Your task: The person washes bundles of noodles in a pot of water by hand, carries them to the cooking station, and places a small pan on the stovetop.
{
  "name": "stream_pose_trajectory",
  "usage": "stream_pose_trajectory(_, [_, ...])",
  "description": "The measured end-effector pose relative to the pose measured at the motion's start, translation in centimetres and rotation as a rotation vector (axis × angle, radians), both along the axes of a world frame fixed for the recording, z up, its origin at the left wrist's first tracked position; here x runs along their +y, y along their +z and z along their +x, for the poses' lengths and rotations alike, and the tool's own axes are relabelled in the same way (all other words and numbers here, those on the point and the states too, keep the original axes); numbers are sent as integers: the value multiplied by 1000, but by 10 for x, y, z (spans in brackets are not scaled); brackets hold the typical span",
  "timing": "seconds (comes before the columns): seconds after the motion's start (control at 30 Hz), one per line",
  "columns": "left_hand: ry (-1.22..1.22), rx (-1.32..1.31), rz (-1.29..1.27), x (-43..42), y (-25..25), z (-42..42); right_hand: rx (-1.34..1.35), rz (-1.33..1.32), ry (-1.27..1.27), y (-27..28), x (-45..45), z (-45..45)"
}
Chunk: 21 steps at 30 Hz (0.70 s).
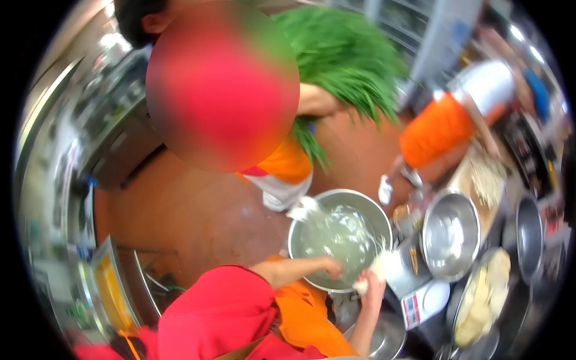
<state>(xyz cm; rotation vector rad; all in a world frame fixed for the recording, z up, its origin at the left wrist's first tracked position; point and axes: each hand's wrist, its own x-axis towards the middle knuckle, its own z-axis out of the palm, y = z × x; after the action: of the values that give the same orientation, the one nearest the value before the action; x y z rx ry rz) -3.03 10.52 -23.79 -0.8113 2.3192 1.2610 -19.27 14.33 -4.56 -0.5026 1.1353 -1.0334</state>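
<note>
- Holding, in the closed grip of the right hand, a white, soft-looking bundle at the right rim of a large round silver metal pot.
- Reaching over the pot's near side with the left hand; cannot tell, through blur, whether grasping anything.
- Pot already filled with pale greenish liquid.
- Apparently midway: bundle in hand, not yet released; impossible to judge how much remains.
- To the right, a shiny round steel bowl.

A blur hides much of one co-worker; the white item in the right hand is indistinct.
</note>
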Motion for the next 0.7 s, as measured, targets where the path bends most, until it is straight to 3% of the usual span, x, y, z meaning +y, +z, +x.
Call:
stream_pose_trajectory(0.03, [97, -76, -103, 2, 65, 8, 42, -49, 19, -5, -5, -2])
stream_pose_trajectory(0.07, [177, -15, -238, 6, 63, 10, 87, -79, 37, -12, -10, -5])
stream_pose_trajectory(0.13, [472, 157, -39, -3, 142, 18, 121, -98, 47, -11, -18, -9])
stream_pose_trajectory(0.17, [485, 175, 17, -6, 129, 19, 119, -101, 53, -9, -21, -11])
stream_pose_trajectory(0.23, [355, 233, -61, -18, 179, 25, 91, -105, 57, -5, -25, -16])
stream_pose_trajectory(0.27, [426, 369, 19, -17, 189, 34, 65, -102, 59, 0, -25, -19])
stream_pose_trajectory(0.3, [412, 216, 73, -26, 239, 36, 38, -105, 60, 8, -26, -20])
stream_pose_trajectory(0.33, [379, 214, 100, -34, 252, 38, 6, -103, 73, 25, -28, -21])
stream_pose_trajectory(0.53, [289, 292, 166, -59, 265, 47, 42, -164, 128, 57, -35, -13])
stream_pose_trajectory(0.7, [246, 408, 201, -70, 268, 54, 83, -218, 245, 34, -28, 11])
